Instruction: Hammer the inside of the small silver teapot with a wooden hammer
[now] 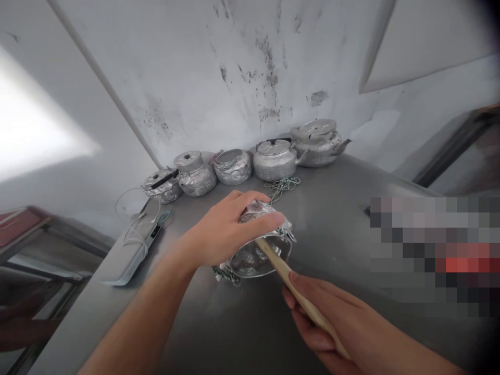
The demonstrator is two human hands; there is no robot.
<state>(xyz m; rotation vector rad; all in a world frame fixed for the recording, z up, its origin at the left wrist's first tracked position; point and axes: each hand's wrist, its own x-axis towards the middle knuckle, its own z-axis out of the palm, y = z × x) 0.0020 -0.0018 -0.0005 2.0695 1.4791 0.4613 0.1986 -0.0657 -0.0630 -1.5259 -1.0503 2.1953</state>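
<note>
My left hand [221, 229] is wrapped over the side of a small silver metal pot [248, 265], fingers and thumb closed on its wall. The pot is tilted on its side, its round mouth facing me. In my right hand [332, 312] is a wooden stick [281, 268], gripped along its lower length. Its far end reaches inside the pot, where its tip is hidden. A green-and-white cord [226, 273] hangs at the pot's left side. Just beyond the pot, another bundle of green-and-white cord [283, 185] lies on the grey table [332, 224].
Several silver kettles stand in a row along the wall, including a lidded kettle [275, 164] and a larger kettle [318, 148] with a spout. At left lies a flat pale device [135, 260] with a white cable. A pixelated patch covers the right side.
</note>
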